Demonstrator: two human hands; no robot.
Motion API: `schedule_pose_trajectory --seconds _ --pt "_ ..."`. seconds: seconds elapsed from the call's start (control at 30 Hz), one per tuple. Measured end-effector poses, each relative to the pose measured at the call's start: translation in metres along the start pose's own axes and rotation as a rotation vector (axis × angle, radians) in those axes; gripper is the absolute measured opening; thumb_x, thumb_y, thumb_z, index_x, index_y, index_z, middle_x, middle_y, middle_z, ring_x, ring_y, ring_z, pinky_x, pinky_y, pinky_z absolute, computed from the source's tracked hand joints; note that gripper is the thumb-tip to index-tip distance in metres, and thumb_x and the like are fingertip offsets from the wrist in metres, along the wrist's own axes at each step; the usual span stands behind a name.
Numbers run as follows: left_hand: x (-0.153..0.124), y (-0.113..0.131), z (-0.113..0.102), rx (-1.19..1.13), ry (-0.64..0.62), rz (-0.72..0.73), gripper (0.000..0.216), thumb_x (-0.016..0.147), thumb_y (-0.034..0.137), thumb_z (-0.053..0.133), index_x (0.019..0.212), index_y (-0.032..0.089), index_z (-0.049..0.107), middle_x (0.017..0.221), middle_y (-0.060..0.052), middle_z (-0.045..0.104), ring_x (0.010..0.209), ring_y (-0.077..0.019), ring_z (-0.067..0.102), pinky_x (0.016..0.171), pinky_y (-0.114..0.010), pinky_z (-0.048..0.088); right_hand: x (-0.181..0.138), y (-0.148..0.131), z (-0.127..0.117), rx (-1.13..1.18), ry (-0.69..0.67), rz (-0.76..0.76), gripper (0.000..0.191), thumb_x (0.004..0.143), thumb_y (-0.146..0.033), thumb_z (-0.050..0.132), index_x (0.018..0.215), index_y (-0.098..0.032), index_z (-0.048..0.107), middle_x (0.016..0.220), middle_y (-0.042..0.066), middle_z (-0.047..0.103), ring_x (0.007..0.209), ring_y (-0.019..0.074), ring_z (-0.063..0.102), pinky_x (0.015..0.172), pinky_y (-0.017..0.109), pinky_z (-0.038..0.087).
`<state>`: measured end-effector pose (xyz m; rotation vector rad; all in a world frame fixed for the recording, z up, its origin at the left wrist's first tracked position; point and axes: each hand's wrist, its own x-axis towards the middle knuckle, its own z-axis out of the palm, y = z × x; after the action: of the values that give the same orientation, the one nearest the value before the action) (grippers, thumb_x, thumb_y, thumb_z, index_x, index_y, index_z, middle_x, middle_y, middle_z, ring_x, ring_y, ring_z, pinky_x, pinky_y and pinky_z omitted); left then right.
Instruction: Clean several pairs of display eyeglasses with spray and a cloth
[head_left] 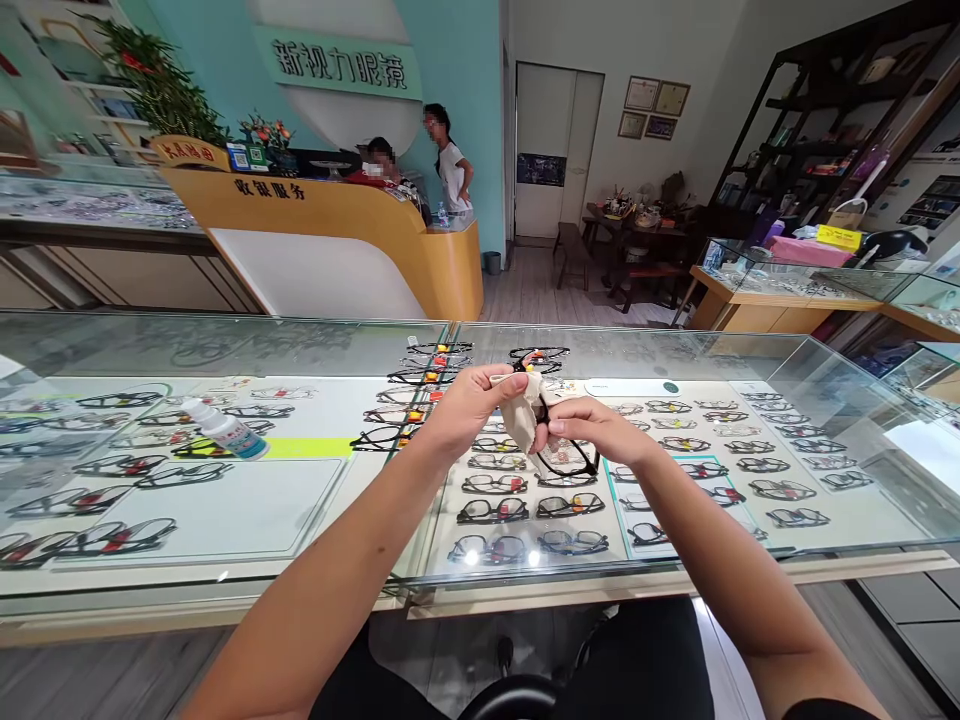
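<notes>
My left hand (480, 400) is closed on a beige cleaning cloth (519, 415), which is folded about part of a pair of black-framed eyeglasses (574, 462). The fingers of my right hand (589, 425) pinch the same frame near its middle, and one rim hangs below them. Both hands are above the glass counter. Left of them, a white spray bottle (225, 430) with a blue label lies tilted on the glass. A column of eyeglasses with red and yellow tags (405, 413) is beside my left hand. The cloth hides the other lens.
The glass display counter (420, 575) holds rows of eyeglasses under its top. Beyond it, two people are at a yellow cashier desk (450, 270). A further display case (795, 285) stands at the right, and a wooden bench (574, 250) is near the back door.
</notes>
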<state>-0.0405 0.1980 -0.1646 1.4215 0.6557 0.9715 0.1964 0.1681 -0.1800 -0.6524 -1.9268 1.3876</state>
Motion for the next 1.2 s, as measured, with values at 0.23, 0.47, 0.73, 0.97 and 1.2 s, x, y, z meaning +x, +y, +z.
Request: schedule_pose_trajectory --seconds 0.23,0.47,0.73,0.97,1.2 --pt "0.0 0.006 -0.013 -0.034 -0.15 0.009 0.058 0.081 0.066 0.098 0.093 0.014 0.073 0.076 -0.003 0.074 0.069 -0.0145 0.068 0.067 -0.023 0.051 -0.001 0.003 -0.002 0.102 0.082 -0.02 0.044 0.104 -0.058 0.075 0.092 -0.018 0.088 0.097 0.008 0.086 0.09 0.0208 0.071 0.089 0.033 0.051" --pt "-0.002 -0.003 0.006 -0.086 -0.117 0.102 0.058 0.078 0.047 0.104 0.115 0.017 0.072 0.083 -0.003 0.079 0.066 -0.0158 0.072 0.066 -0.025 0.056 0.001 0.002 0.005 0.232 0.132 -0.033 0.045 0.099 -0.061 0.079 0.087 -0.018 0.088 0.088 0.008 0.085 0.087 0.0219 0.074 0.086 0.032 0.054" --pt "-0.023 0.002 0.049 -0.052 0.123 0.271 0.049 0.094 0.057 0.09 0.095 0.024 0.053 0.053 0.006 0.065 0.037 -0.0088 0.05 0.043 -0.019 0.04 0.006 -0.003 0.026 0.319 0.097 -0.033 0.052 0.095 -0.067 0.08 0.084 -0.017 0.087 0.085 0.01 0.084 0.086 0.0227 0.075 0.088 0.034 0.056" --pt "-0.002 0.034 0.05 -0.02 0.266 0.424 0.06 0.093 0.077 0.081 0.082 0.022 0.06 0.051 0.006 0.056 0.036 -0.0097 0.049 0.037 -0.022 0.034 0.024 -0.035 0.009 0.229 0.103 -0.101 0.05 0.095 -0.064 0.08 0.083 -0.017 0.085 0.09 0.01 0.086 0.086 0.0226 0.076 0.084 0.033 0.059" --pt "0.028 0.1 0.02 0.055 0.024 0.468 0.055 0.087 0.069 0.092 0.098 0.018 0.073 0.08 -0.004 0.076 0.065 -0.0164 0.07 0.062 -0.028 0.057 0.044 -0.119 -0.033 0.042 0.153 -0.14 0.045 0.094 -0.059 0.082 0.081 -0.016 0.084 0.084 0.008 0.085 0.072 0.0174 0.072 0.071 0.028 0.058"
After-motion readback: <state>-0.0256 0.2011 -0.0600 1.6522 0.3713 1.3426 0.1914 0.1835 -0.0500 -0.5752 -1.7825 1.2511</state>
